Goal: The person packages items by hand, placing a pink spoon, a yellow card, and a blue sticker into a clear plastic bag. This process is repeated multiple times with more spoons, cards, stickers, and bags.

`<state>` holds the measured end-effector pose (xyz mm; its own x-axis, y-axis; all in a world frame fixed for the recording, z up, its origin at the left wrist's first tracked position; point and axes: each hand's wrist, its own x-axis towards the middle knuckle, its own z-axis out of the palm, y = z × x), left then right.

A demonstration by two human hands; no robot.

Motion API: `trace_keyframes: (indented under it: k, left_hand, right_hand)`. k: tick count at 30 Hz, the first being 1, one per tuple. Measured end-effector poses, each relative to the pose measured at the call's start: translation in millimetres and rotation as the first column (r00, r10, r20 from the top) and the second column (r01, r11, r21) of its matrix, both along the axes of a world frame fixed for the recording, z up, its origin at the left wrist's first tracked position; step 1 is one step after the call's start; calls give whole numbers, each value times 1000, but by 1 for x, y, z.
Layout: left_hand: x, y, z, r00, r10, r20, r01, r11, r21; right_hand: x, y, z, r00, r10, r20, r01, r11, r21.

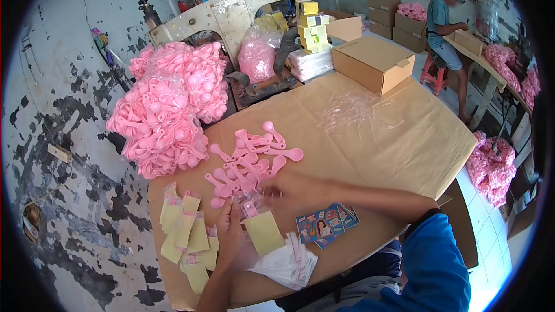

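Observation:
My left hand (230,234) is closed on the edge of a clear plastic packet that has a pale yellow card (264,233) in it. My right hand (293,190) is beside the packet's top end, fingers curled and slightly blurred; what they hold is hidden. Just beyond both hands lies a loose pile of pink plastic spoons (245,162). Several packets with yellow cards (188,228) are heaped left of my left hand. White-edged empty plastic sleeves (292,263) fan out below the yellow card. Blue printed cards (325,225) lie under my right forearm.
Big clear bags of pink spoons (173,104) stand at the table's left back. Behind the brown-covered table (399,138) is a heavy metal machine (231,14). A cardboard box (373,63), thin plastic strips (352,110) and stacked yellow cards (312,26) are at the back. Another person (445,29) sits far right.

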<state>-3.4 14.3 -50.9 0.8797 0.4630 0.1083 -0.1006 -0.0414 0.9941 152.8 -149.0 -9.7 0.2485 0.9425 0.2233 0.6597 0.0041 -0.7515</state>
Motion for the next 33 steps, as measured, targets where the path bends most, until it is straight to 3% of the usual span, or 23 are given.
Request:
trace_keyframes:
  k: [3, 7, 8, 9, 11, 12, 15, 18, 20, 23, 26, 29, 33]
  left_hand:
    - [6, -9, 13, 999, 28, 19, -25, 990, -139]
    - [5, -6, 12, 999, 51, 1, -50, 989, -140]
    - [4, -7, 11, 999, 51, -3, -51, 990, -131]
    - [5, -8, 10, 999, 41, 6, -39, 986, -161]
    - [4, -7, 13, 1000, 12, 18, -8, 981, -193]
    - [4, -6, 11, 1000, 9, 11, -6, 976, -217]
    - [4, -5, 11, 999, 32, -7, -33, 965, -259]
    - [6, -10, 13, 1000, 24, -3, -24, 969, -247]
    - [4, -13, 13, 1000, 27, 8, -25, 980, -197]
    - [3, -19, 12, 999, -8, 31, 12, 991, -134]
    - [0, -24, 15, 998, -53, 24, 54, 996, -77]
    - [1, -23, 13, 997, -71, 29, 71, 997, 12]
    - [0, -27, 11, 997, -69, 41, 66, 995, 77]
  right_hand:
    - [50, -21, 17, 938, 149, -312, -148, 989, 28]
    - [120, -84, 22, 847, 41, -530, -168, 966, -195]
    - [144, -99, -18, 926, -264, 270, 300, 948, -102]
    - [146, -97, -23, 299, -488, 820, 502, 811, 300]
    - [153, -99, -28, 670, -552, 496, 540, 821, 185]
    - [144, -97, -18, 791, -548, 272, 537, 835, 118]
    - [124, -82, -9, 810, -528, 255, 492, 849, 194]
    - [65, -54, 5, 910, -395, -123, 409, 903, 133]
    - [20, -31, -7, 951, -192, -244, 244, 949, 201]
    - [-24, -18, 0, 975, -82, -208, 92, 995, 40]
    - [-31, -9, -8, 959, -165, -231, 174, 985, 20]
    - [-32, -6, -16, 944, -214, -253, 270, 939, 215]
    - [-28, -6, -15, 941, -259, -220, 306, 927, 216]
